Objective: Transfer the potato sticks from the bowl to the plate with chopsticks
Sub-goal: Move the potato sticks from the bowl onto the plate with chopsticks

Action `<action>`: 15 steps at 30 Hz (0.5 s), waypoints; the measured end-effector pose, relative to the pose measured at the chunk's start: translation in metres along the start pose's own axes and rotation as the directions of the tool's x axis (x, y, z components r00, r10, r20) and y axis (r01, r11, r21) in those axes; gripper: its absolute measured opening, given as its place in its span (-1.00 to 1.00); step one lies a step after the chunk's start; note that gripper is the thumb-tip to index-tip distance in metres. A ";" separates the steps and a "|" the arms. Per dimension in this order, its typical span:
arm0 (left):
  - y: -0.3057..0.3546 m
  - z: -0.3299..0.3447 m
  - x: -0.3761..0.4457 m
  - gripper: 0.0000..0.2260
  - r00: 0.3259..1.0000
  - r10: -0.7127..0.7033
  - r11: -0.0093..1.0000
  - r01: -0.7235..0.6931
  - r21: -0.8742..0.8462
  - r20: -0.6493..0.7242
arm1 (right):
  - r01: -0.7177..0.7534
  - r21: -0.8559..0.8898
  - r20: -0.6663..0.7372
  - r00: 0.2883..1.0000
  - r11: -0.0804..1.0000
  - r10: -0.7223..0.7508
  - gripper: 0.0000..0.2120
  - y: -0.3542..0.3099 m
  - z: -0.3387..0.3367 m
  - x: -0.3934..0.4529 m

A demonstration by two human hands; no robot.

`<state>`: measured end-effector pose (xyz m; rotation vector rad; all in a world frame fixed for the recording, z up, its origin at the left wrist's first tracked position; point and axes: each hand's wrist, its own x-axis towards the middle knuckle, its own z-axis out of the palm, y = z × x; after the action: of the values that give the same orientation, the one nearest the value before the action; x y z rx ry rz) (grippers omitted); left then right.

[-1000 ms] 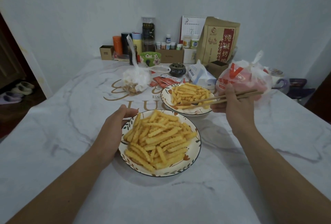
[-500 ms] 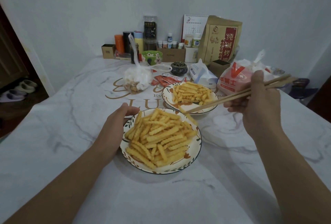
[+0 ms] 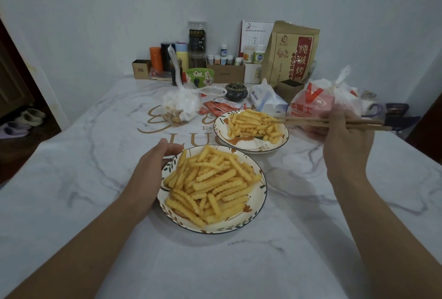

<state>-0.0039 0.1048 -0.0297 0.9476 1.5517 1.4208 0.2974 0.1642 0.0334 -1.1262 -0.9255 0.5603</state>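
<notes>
Chopsticks swinging back from near dish to far one since half second ago. Right hand (image 3: 344,140) gripping pair of long wooden chopsticks (image 3: 330,123), tips closing together over crinkle-cut yellow potato sticks (image 3: 253,123) in far floral-rimmed bowl (image 3: 251,146). Left hand (image 3: 153,169) resting against rim of near white leaf-patterned plate (image 3: 259,193), fingers relaxed. Sticks likely light, brittle, ridged; pinching mid-length seeming safest. Brown paper bag (image 3: 291,52) beyond tips reading "纯碱烤".
</notes>
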 end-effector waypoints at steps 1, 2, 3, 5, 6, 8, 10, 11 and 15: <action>0.000 0.000 0.000 -0.55 1.000 0.001 1.000 -0.001 0.000 0.002 | 0.015 -0.042 0.001 1.000 0.999 -0.015 -0.69 0.007 0.000 0.000; 0.000 0.000 0.000 -0.55 1.000 -0.002 1.000 0.002 -0.002 0.005 | 0.038 -0.081 0.005 0.999 0.996 -0.038 -0.71 0.014 0.001 0.000; 0.000 0.000 0.001 -0.54 1.000 -0.005 1.000 0.005 -0.003 0.008 | 0.066 -0.113 0.009 0.998 0.991 -0.065 -0.71 0.018 0.001 0.000; -0.001 0.000 0.002 -0.53 1.000 -0.010 1.000 0.010 -0.008 0.009 | 0.130 -0.148 0.019 0.992 0.980 -0.128 -0.69 0.022 0.002 -0.001; -0.002 -0.001 0.002 -0.53 1.000 -0.009 1.000 0.009 -0.010 0.010 | 0.162 -0.156 0.025 0.987 0.974 -0.160 -0.69 0.023 0.002 -0.002; -0.003 -0.001 0.003 -0.53 1.000 -0.002 1.000 0.002 -0.007 0.016 | 0.231 -0.166 0.039 0.973 0.959 -0.228 -0.68 0.022 0.002 -0.002; -0.003 -0.001 0.003 -0.53 1.000 0.007 1.000 -0.007 -0.005 0.016 | 0.260 -0.180 0.058 0.966 0.949 -0.254 -0.67 0.022 -0.001 0.001; -0.003 -0.001 0.003 -0.54 1.000 0.011 1.000 -0.011 -0.007 0.013 | 0.259 -0.188 0.071 0.966 0.947 -0.250 -0.66 0.022 -0.002 0.003; -0.003 -0.001 0.004 -0.54 1.000 0.014 1.000 -0.013 -0.015 0.014 | 0.246 -0.242 0.126 0.967 0.939 -0.221 -0.62 0.027 -0.005 0.010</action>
<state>-0.0066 0.1073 -0.0331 0.9590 1.5245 1.4303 0.3090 0.1792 0.0112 -1.2057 -1.2247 0.3073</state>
